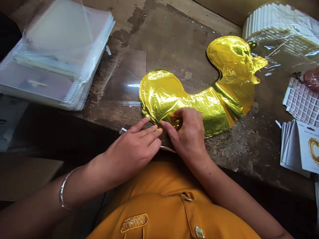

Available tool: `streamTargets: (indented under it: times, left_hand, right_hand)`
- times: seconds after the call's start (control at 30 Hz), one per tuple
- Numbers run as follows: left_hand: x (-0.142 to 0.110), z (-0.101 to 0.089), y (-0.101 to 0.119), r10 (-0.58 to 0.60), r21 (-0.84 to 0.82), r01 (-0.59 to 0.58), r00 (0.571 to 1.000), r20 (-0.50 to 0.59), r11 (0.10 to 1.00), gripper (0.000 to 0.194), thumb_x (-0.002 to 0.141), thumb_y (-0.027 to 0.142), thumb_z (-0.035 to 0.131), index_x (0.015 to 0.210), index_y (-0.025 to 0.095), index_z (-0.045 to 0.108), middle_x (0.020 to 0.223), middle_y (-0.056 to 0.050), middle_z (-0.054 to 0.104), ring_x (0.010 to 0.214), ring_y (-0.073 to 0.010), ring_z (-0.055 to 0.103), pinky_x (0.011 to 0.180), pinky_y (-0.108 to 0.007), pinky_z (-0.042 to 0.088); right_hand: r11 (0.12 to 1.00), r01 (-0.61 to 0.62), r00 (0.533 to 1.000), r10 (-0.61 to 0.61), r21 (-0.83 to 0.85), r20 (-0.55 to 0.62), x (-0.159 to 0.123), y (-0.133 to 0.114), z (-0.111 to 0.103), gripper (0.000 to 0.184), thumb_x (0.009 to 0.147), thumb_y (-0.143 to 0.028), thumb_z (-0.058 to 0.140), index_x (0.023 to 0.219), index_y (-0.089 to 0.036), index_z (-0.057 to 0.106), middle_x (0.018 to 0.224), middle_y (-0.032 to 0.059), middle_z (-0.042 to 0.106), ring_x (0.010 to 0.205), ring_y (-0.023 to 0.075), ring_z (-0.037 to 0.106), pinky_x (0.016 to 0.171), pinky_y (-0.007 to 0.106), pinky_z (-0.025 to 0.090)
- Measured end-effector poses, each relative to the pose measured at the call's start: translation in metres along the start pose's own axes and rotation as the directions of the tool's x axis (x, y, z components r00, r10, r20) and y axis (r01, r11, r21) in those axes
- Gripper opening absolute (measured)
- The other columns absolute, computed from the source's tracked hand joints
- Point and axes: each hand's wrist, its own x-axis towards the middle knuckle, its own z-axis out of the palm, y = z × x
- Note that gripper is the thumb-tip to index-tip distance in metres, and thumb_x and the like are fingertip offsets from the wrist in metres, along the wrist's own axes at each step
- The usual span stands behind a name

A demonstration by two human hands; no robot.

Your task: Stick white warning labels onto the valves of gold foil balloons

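Note:
A flat gold foil balloon (209, 103), shaped like a curved number or letter, lies on the dark worktable. My right hand (190, 132) is over its lower left part, thumb and fingers bent in a pinch on the foil. Beside it, my left hand (136, 149) rests its outstretched fingertips on the balloon's lower left edge; its thumb is hidden. The fingertips of both hands almost meet. A sliver of white card shows below the hands at the table's front edge.
Stacked clear plastic sleeves (62, 43) lie at the left, with a single clear sleeve (124, 73) beside the balloon. At the right are a plastic-wrapped bundle of white strips (281, 26), a sticker sheet (302, 101) and folded balloon header cards (296, 146). The table's front edge (239, 166) is close to my body.

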Motion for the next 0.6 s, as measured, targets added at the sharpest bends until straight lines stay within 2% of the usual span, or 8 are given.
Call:
streamTargets:
  times: [0.1,0.2,0.27,0.33,0.37,0.4,0.53,0.6]
  left_hand:
    - [-0.001,0.001,0.002,-0.025,0.008,0.025,1.000,0.002,1.000,0.024,0.092,0.010,0.042,0.084,0.014,0.065,0.117,-0.012,0.068,0.112,-0.0212,0.063,0.114,-0.046,0.035]
    - [-0.001,0.002,0.002,-0.043,-0.008,0.044,0.999,0.000,0.999,0.022,0.092,0.010,0.043,0.087,0.012,0.065,0.118,-0.012,0.068,0.110,-0.0211,0.064,0.114,-0.046,0.035]
    - [-0.001,0.003,0.001,-0.050,-0.030,0.050,0.999,-0.007,0.998,0.022,0.092,0.010,0.043,0.089,0.012,0.064,0.117,-0.011,0.068,0.111,-0.0205,0.064,0.114,-0.046,0.034]
    - [0.000,0.002,0.001,-0.061,-0.043,0.061,0.998,-0.002,0.997,0.022,0.092,0.011,0.043,0.090,0.013,0.064,0.118,-0.011,0.068,0.113,-0.0205,0.063,0.114,-0.046,0.033]
    - [0.000,0.001,0.000,-0.062,-0.048,0.062,0.998,0.003,0.997,0.021,0.092,0.011,0.043,0.090,0.013,0.064,0.118,-0.011,0.068,0.113,-0.0204,0.062,0.114,-0.046,0.033]
    - [-0.001,0.001,0.000,-0.062,-0.053,0.062,0.998,0.008,0.997,0.021,0.092,0.011,0.043,0.091,0.014,0.064,0.118,-0.011,0.068,0.113,-0.0203,0.062,0.114,-0.045,0.033]
    - [-0.008,-0.003,0.004,-0.144,-0.040,0.145,0.989,0.013,0.989,0.019,0.091,0.012,0.043,0.091,0.015,0.062,0.126,-0.012,0.063,0.118,-0.0223,0.059,0.112,-0.047,0.033]
    - [-0.013,-0.004,0.006,-0.203,-0.021,0.204,0.979,0.014,0.979,0.019,0.091,0.013,0.043,0.088,0.015,0.062,0.130,-0.014,0.060,0.122,-0.0249,0.056,0.112,-0.050,0.032]
  right_hand:
    - [0.996,-0.029,1.000,0.029,-0.081,-0.005,0.009,0.008,-0.003,0.034,0.074,-0.040,0.071,0.095,-0.019,0.054,0.088,0.0074,0.061,0.079,0.0223,0.052,0.071,0.038,0.042]
    - [0.994,0.020,0.998,-0.026,-0.111,-0.056,0.013,0.010,-0.010,0.014,0.082,-0.025,0.061,0.093,-0.018,0.057,0.086,0.0082,0.061,0.076,0.0211,0.054,0.068,0.036,0.043]
    - [0.979,0.191,0.981,-0.193,-0.077,-0.023,0.010,0.007,-0.014,0.007,0.085,-0.018,0.055,0.091,-0.018,0.060,0.092,0.0092,0.065,0.082,0.0213,0.056,0.073,0.036,0.044]
    - [0.925,0.380,0.924,-0.378,-0.016,0.062,0.004,0.004,-0.015,0.010,0.087,-0.016,0.055,0.091,-0.018,0.063,0.098,0.0082,0.069,0.087,0.0211,0.058,0.078,0.035,0.046]
    - [0.901,0.434,0.896,-0.432,0.006,0.100,0.000,0.002,-0.015,0.011,0.088,-0.016,0.055,0.093,-0.018,0.065,0.101,0.0076,0.070,0.088,0.0210,0.058,0.079,0.035,0.047]
    - [0.892,0.451,0.885,-0.451,0.021,0.118,-0.003,0.002,-0.015,0.013,0.088,-0.016,0.055,0.095,-0.018,0.066,0.103,0.0073,0.071,0.088,0.0207,0.059,0.080,0.034,0.048]
    - [0.940,0.331,0.935,-0.338,0.080,0.108,-0.005,0.008,-0.023,0.017,0.089,-0.016,0.054,0.099,-0.017,0.067,0.105,0.0085,0.071,0.094,0.0195,0.063,0.085,0.034,0.052]
    - [0.927,0.367,0.909,-0.376,0.082,0.183,-0.004,0.011,-0.031,0.023,0.087,-0.020,0.058,0.108,-0.015,0.065,0.114,0.0105,0.068,0.103,0.0213,0.061,0.089,0.036,0.052]
